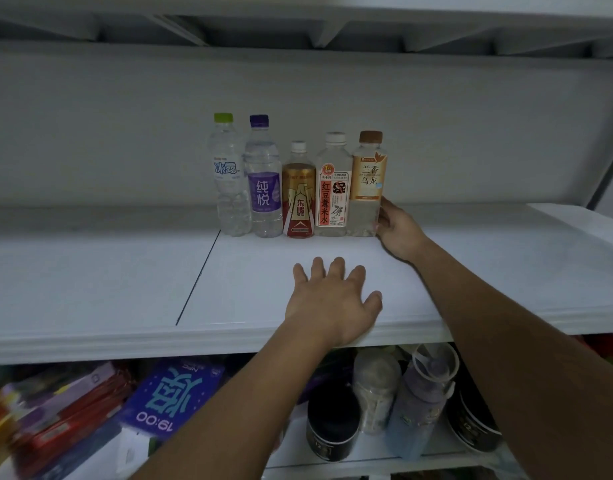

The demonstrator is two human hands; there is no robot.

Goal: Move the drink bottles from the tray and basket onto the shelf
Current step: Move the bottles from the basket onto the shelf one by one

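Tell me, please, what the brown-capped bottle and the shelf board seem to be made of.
The brown-capped bottle is likely clear, glossy plastic: pale contents show through its lower wall. The shelf board is smooth matte white, perhaps painted sheet metal, judging by its thin rolled front lip; coated wood cannot be ruled out.

The 2 bare forearms are reaching forward, the right one stretching further in. The left hand (329, 303) is lying palm down on the shelf (125, 289), its 4 fingers and thumb spread and straight. The right hand (398, 230) is curling thumb and fingers round the lower part of the brown-capped bottle (367, 181).
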